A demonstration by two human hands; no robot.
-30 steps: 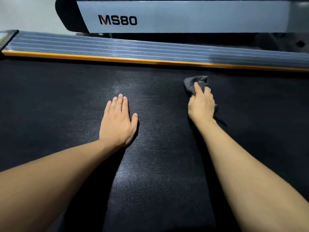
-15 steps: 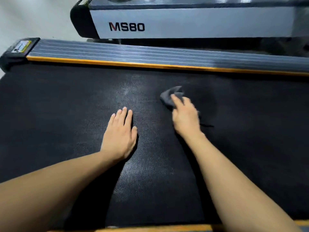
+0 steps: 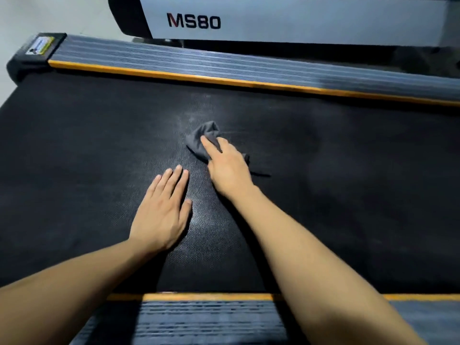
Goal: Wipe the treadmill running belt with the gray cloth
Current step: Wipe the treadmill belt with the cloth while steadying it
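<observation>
Since a second ago, the cloth [image 3: 202,140] has been swept leftward to frame centre on the belt [image 3: 348,183], pressed under the right hand [image 3: 227,168], fingers together. The left hand [image 3: 163,210] stays flat, fingers together, holding nothing. Wiping is judged underway; the left stretch remains.

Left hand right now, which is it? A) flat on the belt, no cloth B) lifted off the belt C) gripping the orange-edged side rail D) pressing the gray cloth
A: the left hand lies palm-down on the running belt, while the gray cloth sits under the right hand.
</observation>
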